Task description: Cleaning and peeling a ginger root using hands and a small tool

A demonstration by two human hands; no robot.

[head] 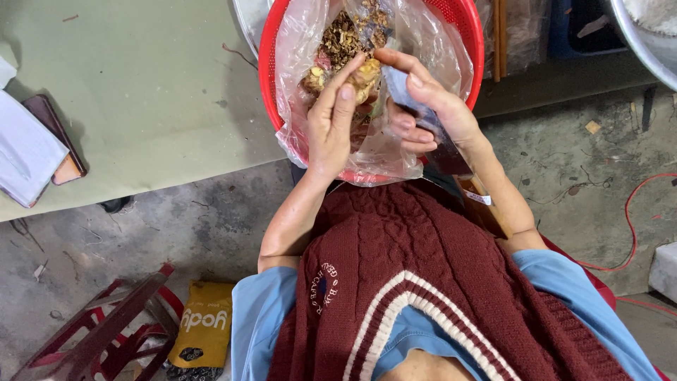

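Grey concrete floor (176,233) lies under us, and a green bench (141,92) stands at the left. On the edge of the bench sits a red basket (465,28) with holes in it. A clear plastic bag (437,49) lies open inside the basket. The bag holds a heap of dry brown bits (345,35).

We are sorting through the bits in the bag, it seems to us. Both our hands are over the open bag. Our left hand (331,127) has its thumb and fingers (345,92) pinched together on a yellow piece (365,74). The piece is just above the heap and touches our fingertips. Our right hand (430,106) is right beside it. Its fingers are curled around a flat grey-blue thing (400,88), and we cannot tell what that thing is. The grey-blue thing almost touches the yellow piece.

We think the yellow piece is small and may break. So any move with it calls for a soft, steady pinch, and the hands need to stay over the bag so no bits fall out.

A brown flat case (60,134) and some white paper (25,152) lie on the bench, well apart from the hands. A dark red stool (106,324) and a yellow bag (204,324) are down on the floor. A red cable (631,226) runs along the floor at the right.
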